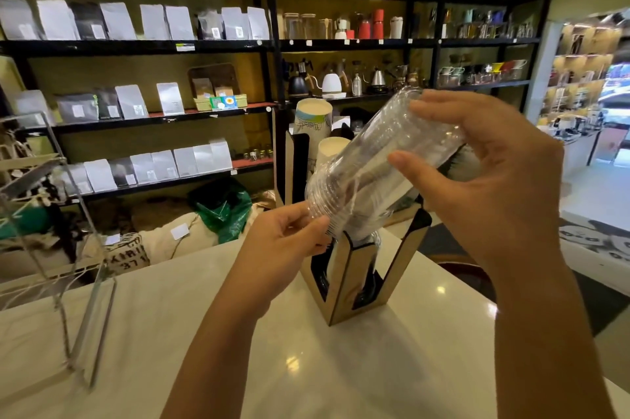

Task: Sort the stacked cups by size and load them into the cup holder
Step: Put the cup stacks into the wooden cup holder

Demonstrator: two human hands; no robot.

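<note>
- Left hand (289, 234): thumb and fingertips pinched the stacked rims at the wide, lower-left end of a stack of clear plastic cups (371, 166)
- Right hand (491, 180): fingers curled over the top of the stack near its narrow end, thumb pressed against the near side, so the stack was gripped from both ends
- Stack of clear plastic cups: held in the air, tilted, with the rims low at left and the bases high at right, just above the front compartment of the cup holder (344, 282)
- Cup holder: a wooden upright rack with dark slotted openings, standing on the white counter (306, 367); a clear cup rim (370, 241) showed in its front compartment, under the held stack
- Paper cups (313, 118): two white stacks rose from the rear compartments of the holder, the farther one taller and printed, the nearer one (332, 149) plain
- Clear acrylic stand (68, 248): stood at the left of the counter, well apart from the holder
- Background: black shelving (266, 43) carried white and dark pouches, kettles and glassware; sacks (177, 238) lay on the floor below
</note>
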